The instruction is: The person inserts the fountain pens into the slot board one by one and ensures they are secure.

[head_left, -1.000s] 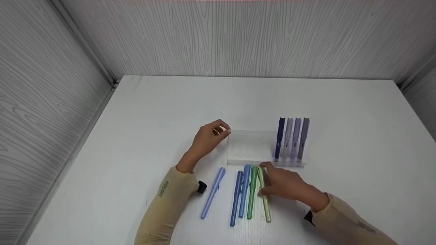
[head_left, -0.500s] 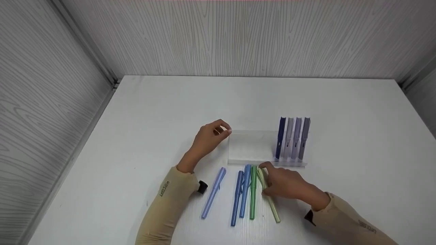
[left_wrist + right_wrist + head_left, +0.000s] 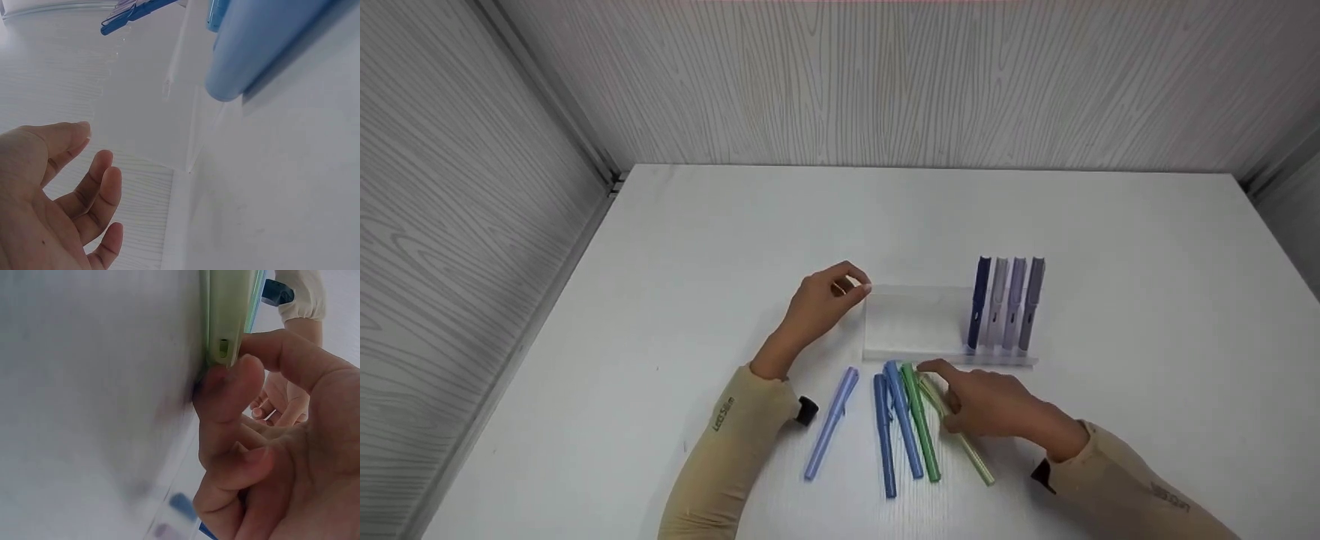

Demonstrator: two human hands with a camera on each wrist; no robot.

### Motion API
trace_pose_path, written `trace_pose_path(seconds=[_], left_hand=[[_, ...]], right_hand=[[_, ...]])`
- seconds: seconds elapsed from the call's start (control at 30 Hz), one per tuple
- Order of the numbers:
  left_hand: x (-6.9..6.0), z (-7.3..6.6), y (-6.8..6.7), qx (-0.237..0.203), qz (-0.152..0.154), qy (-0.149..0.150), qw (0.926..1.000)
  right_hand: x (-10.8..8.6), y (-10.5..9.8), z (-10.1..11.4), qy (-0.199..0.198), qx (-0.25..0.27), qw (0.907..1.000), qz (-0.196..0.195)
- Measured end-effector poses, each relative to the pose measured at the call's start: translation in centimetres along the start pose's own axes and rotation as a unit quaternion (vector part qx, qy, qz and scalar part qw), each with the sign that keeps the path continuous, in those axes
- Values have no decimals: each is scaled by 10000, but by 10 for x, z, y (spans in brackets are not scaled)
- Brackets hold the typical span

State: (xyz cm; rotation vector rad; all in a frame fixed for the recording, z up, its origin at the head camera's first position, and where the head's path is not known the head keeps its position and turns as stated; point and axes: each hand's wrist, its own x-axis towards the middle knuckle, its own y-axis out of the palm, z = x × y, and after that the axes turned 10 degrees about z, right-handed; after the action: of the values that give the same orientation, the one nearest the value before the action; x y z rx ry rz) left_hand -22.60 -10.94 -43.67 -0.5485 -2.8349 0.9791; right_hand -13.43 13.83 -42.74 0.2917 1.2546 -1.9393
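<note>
In the head view my left hand [image 3: 823,304] pinches the upper left corner of a clear pen stand [image 3: 915,322] between thumb and forefinger. Its other fingers hang loosely curled in the left wrist view. My right hand [image 3: 990,401] has its thumb and fingers round the upper part of a light green pen [image 3: 976,457], which lies slanted on the table. Left of it, a green pen [image 3: 924,435], a lighter blue pen [image 3: 905,424] and a darker blue pen [image 3: 885,442] lie close together. A periwinkle pen [image 3: 829,427] lies apart, nearer my left forearm.
Several pens stand in the stand's right part, among them a dark navy pen [image 3: 979,304] and a grey-purple pen [image 3: 1032,304]. The white table [image 3: 720,225] ends at a wood-grain back panel [image 3: 840,82].
The light green pen's lower end has swung right. The green and both blue pens have also turned, their tops leftward and lower ends rightward. My right forefinger has moved slightly left; my left hand stays put.
</note>
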Motion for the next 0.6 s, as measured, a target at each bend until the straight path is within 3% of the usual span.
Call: trace_pose_path(seconds=[0.3, 0.6], left_hand=[[0, 0, 0, 66, 4, 194, 9998], [-1, 0, 0, 24, -17, 135, 9999]], right_hand=[[-3, -2, -4, -145, -174, 9997, 68], [-12, -9, -12, -889, -30, 9958, -196]])
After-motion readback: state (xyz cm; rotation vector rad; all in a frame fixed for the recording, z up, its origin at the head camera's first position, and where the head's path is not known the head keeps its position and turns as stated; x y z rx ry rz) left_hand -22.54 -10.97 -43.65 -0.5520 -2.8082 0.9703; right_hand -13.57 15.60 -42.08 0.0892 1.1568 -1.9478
